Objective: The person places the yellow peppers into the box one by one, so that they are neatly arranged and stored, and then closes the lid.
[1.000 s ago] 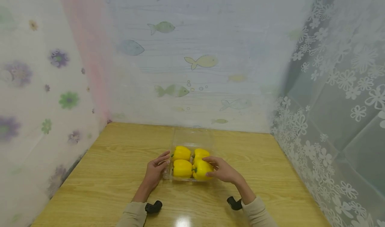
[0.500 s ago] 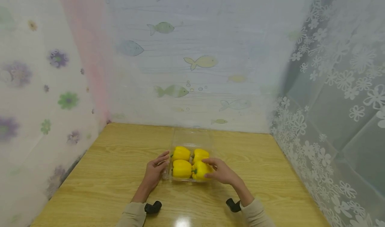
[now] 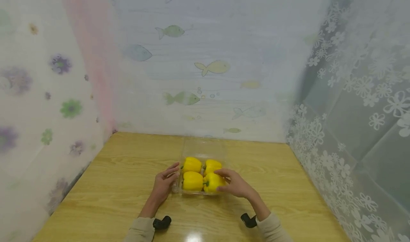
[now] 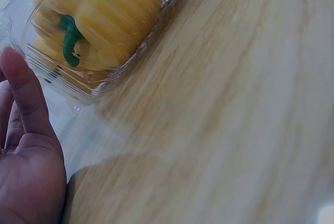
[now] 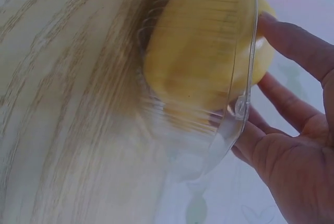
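A clear plastic clamshell box (image 3: pixel 196 193) stands on the table with its lid (image 3: pixel 203 147) laid back. Several yellow bell peppers with green stems sit inside in two rows. My right hand (image 3: pixel 237 183) holds the front right bell pepper (image 3: pixel 212 183); the thumb and fingers spread across its right end. In the right wrist view the thumb touches this bell pepper (image 5: pixel 198 46) above the box rim, with other fingertips partly hidden by the box. My left hand (image 3: pixel 162 185), fingers fairly straight, rests at the box's left side, beside a bell pepper (image 4: pixel 115 20) seen through the wall.
The wood-grain table (image 3: pixel 128 171) runs back to a curtain with fish prints (image 3: pixel 205 103). Flowered curtains flank it on the left (image 3: pixel 48 110) and right (image 3: pixel 349 146). Black fittings (image 3: pixel 162 222) are worn at both wrists.
The front right bell pepper has settled slightly lower and to the left in the box, and my right hand has moved a little with it. The left hand stays put.
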`<move>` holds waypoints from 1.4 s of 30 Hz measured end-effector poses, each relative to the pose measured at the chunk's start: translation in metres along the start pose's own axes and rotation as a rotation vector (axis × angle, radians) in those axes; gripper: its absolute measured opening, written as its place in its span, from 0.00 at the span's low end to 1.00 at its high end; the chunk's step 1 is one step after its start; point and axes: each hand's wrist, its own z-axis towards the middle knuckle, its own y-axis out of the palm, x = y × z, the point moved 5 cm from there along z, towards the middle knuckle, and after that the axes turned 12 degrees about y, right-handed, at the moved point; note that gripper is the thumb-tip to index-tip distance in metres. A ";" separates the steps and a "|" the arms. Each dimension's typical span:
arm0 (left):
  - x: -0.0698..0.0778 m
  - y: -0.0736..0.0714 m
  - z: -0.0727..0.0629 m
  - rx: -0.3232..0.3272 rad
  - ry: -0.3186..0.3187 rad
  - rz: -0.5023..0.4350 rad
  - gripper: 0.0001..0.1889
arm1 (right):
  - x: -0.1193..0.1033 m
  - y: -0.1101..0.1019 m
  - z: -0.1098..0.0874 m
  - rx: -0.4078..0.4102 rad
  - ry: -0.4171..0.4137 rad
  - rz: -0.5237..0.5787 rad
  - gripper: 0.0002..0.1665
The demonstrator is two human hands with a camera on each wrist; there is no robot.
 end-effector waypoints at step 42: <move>0.002 0.000 -0.001 -0.018 -0.006 -0.016 0.24 | 0.081 -0.049 0.030 0.339 0.065 0.591 0.26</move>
